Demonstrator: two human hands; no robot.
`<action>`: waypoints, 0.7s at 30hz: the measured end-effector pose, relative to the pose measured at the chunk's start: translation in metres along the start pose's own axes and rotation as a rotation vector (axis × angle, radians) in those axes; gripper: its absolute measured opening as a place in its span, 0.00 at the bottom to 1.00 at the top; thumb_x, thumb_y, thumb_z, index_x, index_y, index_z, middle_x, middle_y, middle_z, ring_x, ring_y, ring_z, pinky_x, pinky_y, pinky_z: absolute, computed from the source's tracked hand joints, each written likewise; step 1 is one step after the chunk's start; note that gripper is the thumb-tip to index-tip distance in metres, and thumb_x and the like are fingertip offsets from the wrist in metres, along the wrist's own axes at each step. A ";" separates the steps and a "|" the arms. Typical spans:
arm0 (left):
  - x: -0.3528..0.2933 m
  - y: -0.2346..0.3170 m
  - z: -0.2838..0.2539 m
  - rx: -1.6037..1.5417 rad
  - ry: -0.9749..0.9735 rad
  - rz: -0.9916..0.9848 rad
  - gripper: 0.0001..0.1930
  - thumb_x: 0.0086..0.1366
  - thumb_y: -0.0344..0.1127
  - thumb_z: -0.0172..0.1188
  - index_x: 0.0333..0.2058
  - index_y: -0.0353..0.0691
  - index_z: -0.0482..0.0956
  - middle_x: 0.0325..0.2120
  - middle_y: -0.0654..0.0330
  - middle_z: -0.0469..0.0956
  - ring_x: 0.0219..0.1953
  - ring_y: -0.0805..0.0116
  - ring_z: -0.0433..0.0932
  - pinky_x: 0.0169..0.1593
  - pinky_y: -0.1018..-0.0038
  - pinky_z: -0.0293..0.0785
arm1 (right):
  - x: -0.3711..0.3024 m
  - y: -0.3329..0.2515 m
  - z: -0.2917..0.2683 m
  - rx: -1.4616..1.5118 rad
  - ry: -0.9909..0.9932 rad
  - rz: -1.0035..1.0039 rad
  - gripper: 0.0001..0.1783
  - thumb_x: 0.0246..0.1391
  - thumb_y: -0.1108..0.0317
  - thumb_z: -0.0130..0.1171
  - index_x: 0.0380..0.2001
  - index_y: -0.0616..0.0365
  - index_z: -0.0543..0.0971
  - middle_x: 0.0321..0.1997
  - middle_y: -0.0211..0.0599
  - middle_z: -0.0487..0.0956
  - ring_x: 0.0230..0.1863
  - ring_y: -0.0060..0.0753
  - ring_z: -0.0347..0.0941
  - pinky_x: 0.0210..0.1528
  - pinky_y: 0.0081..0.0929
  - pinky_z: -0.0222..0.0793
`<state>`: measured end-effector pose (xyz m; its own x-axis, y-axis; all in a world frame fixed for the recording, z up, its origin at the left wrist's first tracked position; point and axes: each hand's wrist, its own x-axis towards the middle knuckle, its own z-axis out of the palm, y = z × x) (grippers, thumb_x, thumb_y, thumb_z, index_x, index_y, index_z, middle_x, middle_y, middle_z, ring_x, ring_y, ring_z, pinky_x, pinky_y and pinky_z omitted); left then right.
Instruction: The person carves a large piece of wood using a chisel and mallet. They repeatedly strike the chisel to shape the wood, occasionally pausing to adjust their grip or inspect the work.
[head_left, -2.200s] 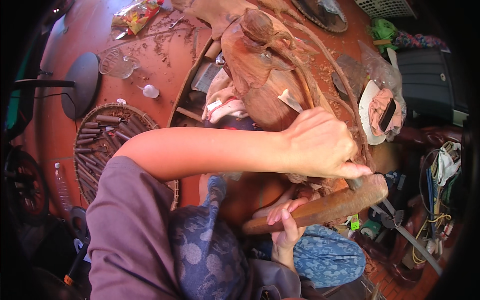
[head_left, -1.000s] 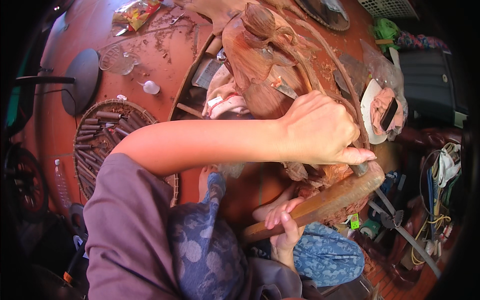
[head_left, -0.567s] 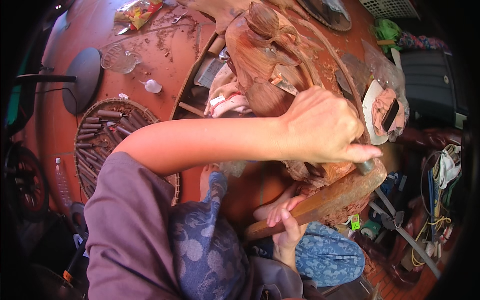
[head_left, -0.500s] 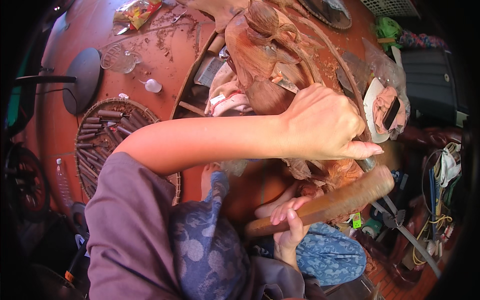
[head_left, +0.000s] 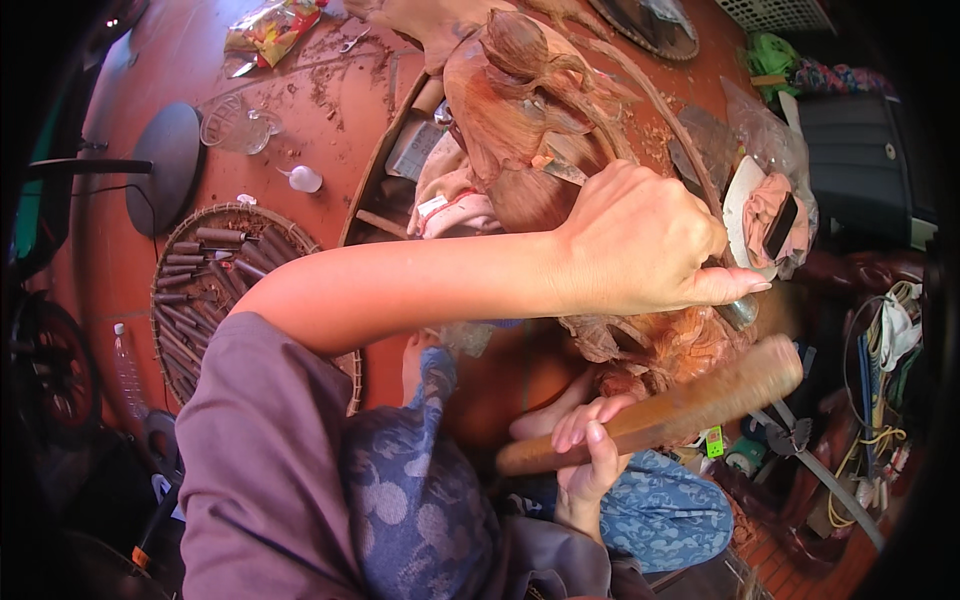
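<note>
In the head view, your left hand (head_left: 645, 240) is a tight fist around a tool (head_left: 741, 312), whose rounded grey end pokes out just below your thumb. Your right hand (head_left: 595, 470), lower and nearer to you, has its fingers wrapped round a wooden club (head_left: 690, 405). The club slants up and away to the right of that hand, its blurred far end just apart from the tool's end. The likeliest mishap is a bruised thumb: it lies so close to the tool's end that a slightly high or off-centre blow could catch it. A glancing hit might also tip the tool and gouge the wood, and the tool's working tip is hidden behind your fist and arm, so such a slip could go unnoticed. The wood carving (head_left: 530, 190) lies beyond your left forearm, reddish brown, grained and full of rounded, flowing forms. More carved wood (head_left: 685, 340), ragged and orange-brown, shows just under your left fist; whether the two are one piece, you cannot tell from here.
</note>
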<state>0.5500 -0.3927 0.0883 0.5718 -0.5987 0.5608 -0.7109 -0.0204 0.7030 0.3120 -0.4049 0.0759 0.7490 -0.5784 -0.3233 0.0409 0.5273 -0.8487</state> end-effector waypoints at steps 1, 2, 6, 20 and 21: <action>0.000 0.000 0.001 -0.010 0.014 0.005 0.30 0.60 0.60 0.63 0.10 0.41 0.73 0.08 0.56 0.69 0.13 0.52 0.72 0.17 0.62 0.65 | 0.002 0.004 0.003 0.045 0.005 -0.040 0.15 0.52 0.79 0.59 0.38 0.58 0.64 0.26 0.38 0.70 0.22 0.31 0.71 0.30 0.32 0.72; 0.001 0.000 0.003 -0.020 0.028 0.009 0.30 0.60 0.60 0.63 0.11 0.41 0.74 0.08 0.56 0.69 0.13 0.52 0.73 0.17 0.62 0.65 | 0.001 0.000 -0.001 -0.023 -0.001 0.044 0.15 0.52 0.78 0.59 0.38 0.58 0.63 0.26 0.38 0.70 0.22 0.31 0.70 0.30 0.32 0.72; 0.005 -0.002 0.003 -0.045 0.109 0.010 0.27 0.59 0.58 0.65 0.13 0.41 0.76 0.10 0.58 0.71 0.13 0.54 0.73 0.17 0.63 0.64 | 0.005 -0.019 -0.003 -0.086 0.040 0.107 0.16 0.51 0.79 0.60 0.37 0.60 0.64 0.25 0.38 0.70 0.20 0.31 0.70 0.26 0.29 0.71; -0.004 0.023 -0.007 0.030 0.268 0.337 0.26 0.56 0.63 0.64 0.19 0.45 0.76 0.14 0.65 0.70 0.14 0.69 0.70 0.17 0.73 0.62 | 0.007 -0.032 -0.005 -0.230 0.015 0.037 0.15 0.52 0.76 0.62 0.40 0.64 0.68 0.22 0.38 0.74 0.20 0.27 0.71 0.26 0.24 0.71; -0.013 0.033 -0.005 0.066 0.225 0.421 0.28 0.55 0.67 0.62 0.19 0.47 0.72 0.16 0.67 0.66 0.15 0.74 0.67 0.18 0.76 0.61 | 0.005 -0.031 -0.001 -0.196 0.043 0.022 0.16 0.52 0.75 0.62 0.42 0.65 0.69 0.22 0.38 0.74 0.21 0.27 0.71 0.26 0.24 0.71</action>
<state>0.5215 -0.3816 0.1068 0.2978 -0.3781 0.8766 -0.9201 0.1312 0.3691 0.3133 -0.4251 0.1005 0.7190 -0.5967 -0.3564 -0.1077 0.4110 -0.9052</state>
